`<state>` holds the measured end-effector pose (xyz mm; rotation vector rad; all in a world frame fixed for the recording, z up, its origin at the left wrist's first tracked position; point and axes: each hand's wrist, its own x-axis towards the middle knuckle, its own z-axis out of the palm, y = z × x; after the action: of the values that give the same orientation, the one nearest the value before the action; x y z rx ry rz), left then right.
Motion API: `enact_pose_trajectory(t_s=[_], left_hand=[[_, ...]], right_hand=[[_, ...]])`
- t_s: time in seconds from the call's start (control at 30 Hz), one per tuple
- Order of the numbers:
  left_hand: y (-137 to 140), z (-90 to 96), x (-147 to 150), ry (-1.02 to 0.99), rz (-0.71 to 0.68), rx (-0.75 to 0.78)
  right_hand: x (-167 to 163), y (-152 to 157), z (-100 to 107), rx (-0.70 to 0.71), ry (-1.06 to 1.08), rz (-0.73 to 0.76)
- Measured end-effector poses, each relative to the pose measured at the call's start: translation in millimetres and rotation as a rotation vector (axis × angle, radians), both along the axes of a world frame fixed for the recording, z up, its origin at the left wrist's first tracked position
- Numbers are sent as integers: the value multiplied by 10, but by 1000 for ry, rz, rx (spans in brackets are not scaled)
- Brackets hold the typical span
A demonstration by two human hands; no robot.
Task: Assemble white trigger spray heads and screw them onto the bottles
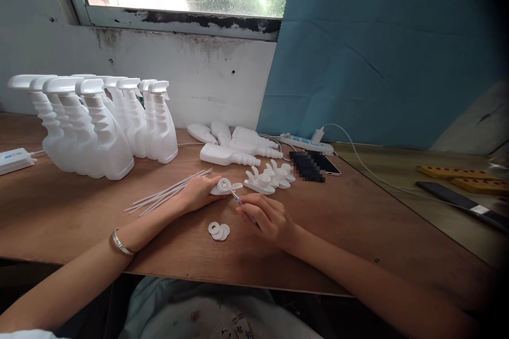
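Observation:
My left hand (201,192) grips a white trigger spray head (224,186), its round opening turned up toward me. My right hand (270,217) is closed round a slim metal-tipped tool (235,197), perhaps tweezers; its tip reaches into that opening. Below the hands, several flat white ring gaskets (219,231) lie on the table, partly overlapping. Thin white dip tubes (165,192) are spread beside and behind my left wrist. More white trigger spray heads (270,176) lie in a row just past my right hand.
Assembled white spray bottles (103,127) stand in a group at the back left. Several bottles without heads (234,145) lie by the wall. A power strip (308,143) with cables and two dark phone-like devices (308,165) are at the right. The wooden table (167,254) has its edge near me.

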<state>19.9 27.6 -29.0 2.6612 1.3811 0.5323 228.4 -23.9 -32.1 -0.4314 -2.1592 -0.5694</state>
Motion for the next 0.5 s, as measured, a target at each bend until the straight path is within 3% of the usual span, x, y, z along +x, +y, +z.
enact_pose_trajectory(t_s=[0.23, 0.5], left_hand=[[-31, 14, 29, 232, 11, 112], [-2, -35, 10, 333, -95, 225]], right_hand=[[-37, -87, 84, -68, 24, 86], [15, -83, 47, -303, 283, 135]])
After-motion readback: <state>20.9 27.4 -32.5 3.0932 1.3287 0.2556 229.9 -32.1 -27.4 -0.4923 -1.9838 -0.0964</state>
